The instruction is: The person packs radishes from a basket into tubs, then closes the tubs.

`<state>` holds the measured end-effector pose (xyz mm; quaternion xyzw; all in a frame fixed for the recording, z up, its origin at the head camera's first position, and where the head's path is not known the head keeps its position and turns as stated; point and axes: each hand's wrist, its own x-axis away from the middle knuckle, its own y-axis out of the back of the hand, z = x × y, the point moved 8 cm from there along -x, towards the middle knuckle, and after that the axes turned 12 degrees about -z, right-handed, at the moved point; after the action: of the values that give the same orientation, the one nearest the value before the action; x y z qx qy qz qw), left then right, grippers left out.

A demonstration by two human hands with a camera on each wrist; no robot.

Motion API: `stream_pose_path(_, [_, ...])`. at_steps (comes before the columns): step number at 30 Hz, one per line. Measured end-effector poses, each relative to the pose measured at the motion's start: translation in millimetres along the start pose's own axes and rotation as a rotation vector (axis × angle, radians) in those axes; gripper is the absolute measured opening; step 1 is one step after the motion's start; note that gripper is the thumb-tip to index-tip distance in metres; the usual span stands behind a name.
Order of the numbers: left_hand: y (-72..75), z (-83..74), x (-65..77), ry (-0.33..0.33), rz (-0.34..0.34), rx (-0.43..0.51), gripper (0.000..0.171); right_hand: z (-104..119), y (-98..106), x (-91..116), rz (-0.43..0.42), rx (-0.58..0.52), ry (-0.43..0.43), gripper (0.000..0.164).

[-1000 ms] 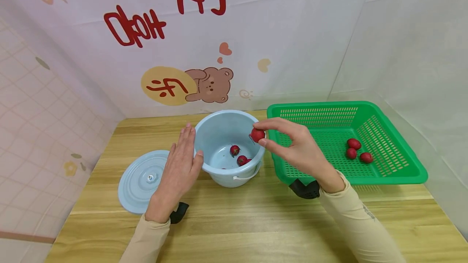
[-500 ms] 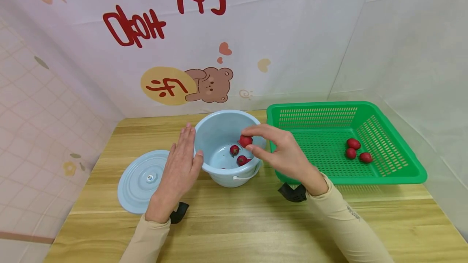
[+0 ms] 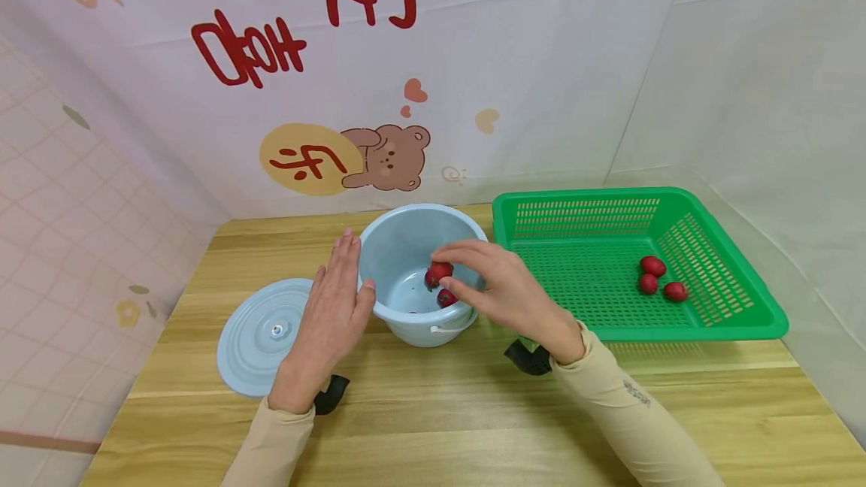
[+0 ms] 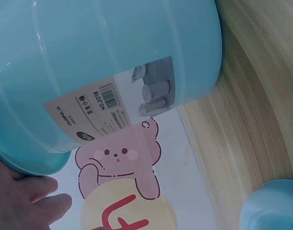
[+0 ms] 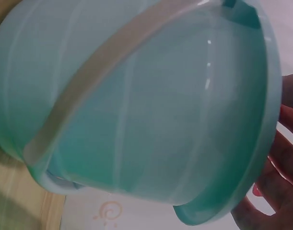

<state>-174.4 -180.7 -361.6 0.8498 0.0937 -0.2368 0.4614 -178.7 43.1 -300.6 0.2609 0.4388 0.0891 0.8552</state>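
Note:
My right hand (image 3: 504, 288) reaches over the right rim of a light-blue bucket (image 3: 406, 239), pinching a red radish (image 3: 441, 270) between thumb and fingertips inside the opening. On the bucket's floor lie more radishes, one (image 3: 445, 297) just below the thumb and another partly hidden behind the held one. My left hand (image 3: 331, 307) is flat with straight fingers against the bucket's left rim. The left wrist view shows the bucket's labelled side (image 4: 112, 103) above the left fingers. In the right wrist view the rim hides much of the right fingers.
A green slotted basket (image 3: 676, 333) stands right of the bucket, with 3 radishes (image 3: 652, 267) toward its right side. The round blue lid (image 3: 250, 344) lies on the wooden table (image 3: 433, 427) at left, partly under my left hand. A printed cloth (image 3: 555, 58) rises behind.
My right hand has carried the radish leftward and down, from over the bucket's right rim into its opening. The left hand has stayed in place at the rim.

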Motion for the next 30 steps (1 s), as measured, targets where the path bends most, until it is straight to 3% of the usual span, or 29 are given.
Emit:
stream_pose_path(7, [-0.3,-0.2,0.1,-0.007,-0.004,0.0,0.066,-1.6,-8.4,0.5,0.036,0.093,0.025,0.031])
stream_pose_path(17, [-0.4,-1.1,0.6,0.003,0.004,0.0,0.066,-4.9,-14.3,-0.6,0.103,0.231,-0.004,0.032])
stream_pose_path(23, [-1.6,-0.7,0.6,0.004,0.009,-0.001,0.066,-3.1,-8.3,3.9,0.074,0.21,0.011,0.034])
stream_pose_path(30, [-0.9,-1.3,0.4,-0.003,-0.005,0.003,0.066,-0.7,14.0,13.5,0.0,0.126,-0.013,0.034])
